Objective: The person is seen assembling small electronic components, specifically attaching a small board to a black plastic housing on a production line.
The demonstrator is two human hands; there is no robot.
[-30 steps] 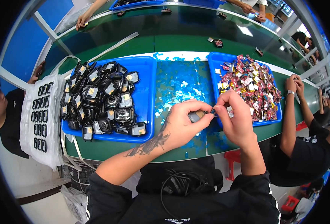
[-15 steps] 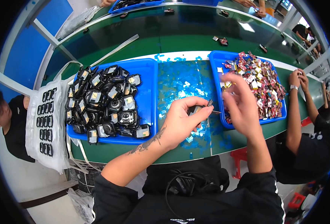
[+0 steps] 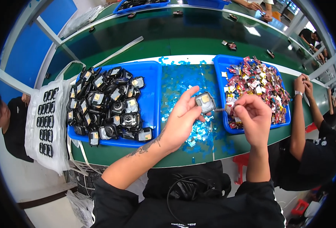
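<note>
centre frame: left hand (image 3: 181, 119) pinches a small grey casing (image 3: 205, 102); right hand (image 3: 251, 116) grips a thin tool (image 3: 219, 110) at its edge; seemingly mid-peel; next needs steady prying.

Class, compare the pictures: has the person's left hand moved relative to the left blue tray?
Cannot tell: the left hand lies just right of the left blue tray, much as before; the camera shifted.

Green bench (image 3: 145, 45), blue trays (image 3: 153, 81), perhaps film scraps (image 3: 183, 81)

A factory assembly line: long green bench (image 3: 145, 45), blue parts trays (image 3: 153, 87) (workers seated alongside).
</note>
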